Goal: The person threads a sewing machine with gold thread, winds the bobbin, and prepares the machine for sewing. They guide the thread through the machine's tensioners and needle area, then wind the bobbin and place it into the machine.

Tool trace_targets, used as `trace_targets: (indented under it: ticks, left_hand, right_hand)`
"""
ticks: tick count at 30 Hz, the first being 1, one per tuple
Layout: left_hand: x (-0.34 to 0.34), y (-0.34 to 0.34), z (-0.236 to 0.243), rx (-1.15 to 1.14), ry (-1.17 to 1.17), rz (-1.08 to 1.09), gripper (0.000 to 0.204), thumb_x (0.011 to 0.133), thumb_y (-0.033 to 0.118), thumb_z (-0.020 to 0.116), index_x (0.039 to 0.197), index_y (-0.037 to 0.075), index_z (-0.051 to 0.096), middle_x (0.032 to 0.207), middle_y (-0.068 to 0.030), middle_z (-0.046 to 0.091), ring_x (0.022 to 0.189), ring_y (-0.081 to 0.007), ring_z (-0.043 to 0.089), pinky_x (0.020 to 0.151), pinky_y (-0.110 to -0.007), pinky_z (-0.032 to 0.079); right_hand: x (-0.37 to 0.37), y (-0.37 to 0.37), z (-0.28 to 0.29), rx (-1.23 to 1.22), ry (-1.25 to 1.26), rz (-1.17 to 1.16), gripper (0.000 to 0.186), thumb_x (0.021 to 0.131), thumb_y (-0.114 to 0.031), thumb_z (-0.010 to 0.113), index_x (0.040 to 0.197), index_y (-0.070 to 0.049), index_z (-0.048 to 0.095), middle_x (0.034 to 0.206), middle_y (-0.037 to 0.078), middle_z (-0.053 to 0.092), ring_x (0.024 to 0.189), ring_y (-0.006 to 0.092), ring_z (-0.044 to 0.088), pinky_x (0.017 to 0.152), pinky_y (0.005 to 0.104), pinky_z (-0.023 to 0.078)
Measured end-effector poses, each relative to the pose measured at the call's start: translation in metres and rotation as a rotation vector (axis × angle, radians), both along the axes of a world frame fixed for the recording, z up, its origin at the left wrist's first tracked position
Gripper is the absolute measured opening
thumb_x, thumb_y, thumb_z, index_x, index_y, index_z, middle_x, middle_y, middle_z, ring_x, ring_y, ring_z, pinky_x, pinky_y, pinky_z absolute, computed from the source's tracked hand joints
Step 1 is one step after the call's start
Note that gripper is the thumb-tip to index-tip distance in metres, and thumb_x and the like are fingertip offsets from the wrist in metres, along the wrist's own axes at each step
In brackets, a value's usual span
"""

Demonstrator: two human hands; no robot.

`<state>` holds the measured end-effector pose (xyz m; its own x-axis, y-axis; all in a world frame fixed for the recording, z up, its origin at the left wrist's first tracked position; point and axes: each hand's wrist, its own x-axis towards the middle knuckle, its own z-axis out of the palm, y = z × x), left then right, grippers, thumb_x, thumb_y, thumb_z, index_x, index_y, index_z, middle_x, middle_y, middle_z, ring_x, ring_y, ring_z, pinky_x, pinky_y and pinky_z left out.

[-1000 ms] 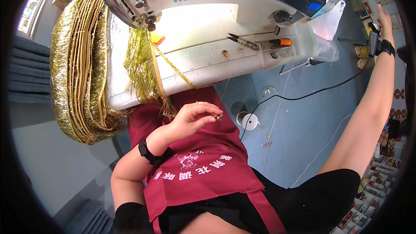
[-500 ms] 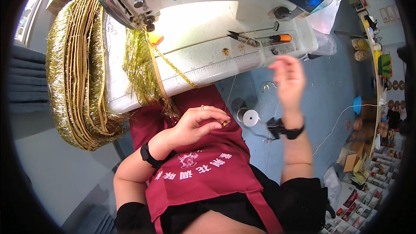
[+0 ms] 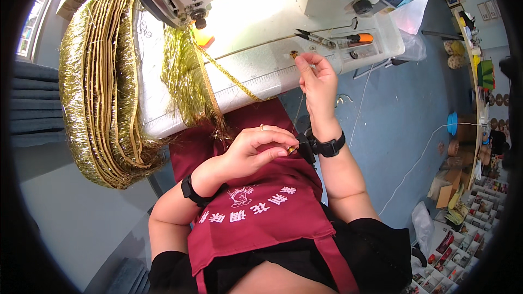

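My left hand [image 3: 259, 148] is closed over my lap, thumb and fingertips pinching a small shiny gold-coloured piece [image 3: 292, 149], mostly covered by the fingers. A thin thread [image 3: 299, 113] runs up from near it. My right hand [image 3: 317, 76] reaches onto the sewing machine bed [image 3: 267, 76]; its thumb and forefinger close at a small gold-brown piece [image 3: 294, 54] lying there, whose kind I cannot make out. Left of the hands, gold tinsel fringe [image 3: 188, 76] hangs under the machine head, its braided gold edge trailing over the front of the bed.
A thick folded bundle of gold fringe [image 3: 101, 87] fills the left. Snips [image 3: 315, 38] and an orange-handled tool [image 3: 359, 38] lie by the tray at the bed's right end. A white cord [image 3: 408, 171] crosses the blue floor toward shelves and a compartment box [image 3: 463, 261].
My right hand has come in from the right to the small gold-brown piece on the bed. The white thread spool is now hidden behind my wrist. The left hand keeps its pinch.
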<state>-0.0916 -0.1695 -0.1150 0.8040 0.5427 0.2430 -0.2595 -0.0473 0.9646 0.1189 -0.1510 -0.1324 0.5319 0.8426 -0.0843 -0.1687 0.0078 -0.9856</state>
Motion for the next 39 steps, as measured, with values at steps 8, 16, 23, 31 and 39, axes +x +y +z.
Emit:
trace_targets:
  ticks: [8,16,23,31,39]
  left_hand:
    - [-0.005,0.007,0.000,-0.064,-0.011,0.013,0.025,0.092,-0.003,0.068,0.116,0.001,0.071,0.116,-0.0113,0.072,0.098,-0.0218,0.070,0.086,-0.034,0.056]
    - [-0.014,0.014,-0.003,-0.204,-0.014,0.118,0.023,0.093,-0.002,0.068,0.116,-0.001,0.070,0.114,-0.0122,0.071,0.105,-0.0195,0.068,0.093,-0.032,0.054]
    - [0.020,0.021,-0.016,-0.214,0.074,0.336,0.023,0.097,-0.006,0.062,0.119,-0.002,0.067,0.111,-0.0087,0.069,0.103,-0.0152,0.067,0.092,-0.028,0.053]
    - [0.075,0.037,-0.018,0.041,0.248,0.319,0.020,0.094,0.002,0.068,0.113,0.000,0.071,0.105,-0.0144,0.073,0.095,-0.0149,0.071,0.080,-0.031,0.057]
    - [0.081,0.047,-0.015,-0.467,0.155,-0.092,0.028,0.103,0.002,0.058,0.130,-0.004,0.060,0.113,-0.0114,0.070,0.104,-0.0167,0.069,0.094,-0.032,0.057]
  right_hand:
    - [0.005,-0.016,0.000,0.039,0.099,0.007,0.017,0.101,-0.019,0.068,0.105,-0.004,0.062,0.076,0.004,0.070,0.051,0.0008,0.043,0.046,0.0176,0.032]
    - [0.017,-0.039,-0.002,-0.078,0.086,0.054,0.020,0.104,-0.025,0.063,0.107,-0.005,0.059,0.073,0.009,0.070,0.047,0.0017,0.042,0.044,0.0186,0.031]
    - [0.018,-0.059,0.017,-0.110,0.168,0.107,0.023,0.104,-0.026,0.062,0.109,-0.005,0.056,0.073,0.010,0.070,0.049,0.0057,0.052,0.044,0.0196,0.039]
    - [0.010,-0.068,0.041,-0.041,0.121,0.158,0.015,0.103,-0.013,0.060,0.111,-0.002,0.053,0.090,0.013,0.073,0.064,0.0092,0.062,0.051,0.0212,0.049]
    - [0.037,-0.076,0.052,-0.016,-0.521,0.344,0.040,0.093,0.007,0.059,0.131,-0.002,0.051,0.127,0.012,0.068,0.070,0.0016,0.053,0.065,0.0189,0.046]
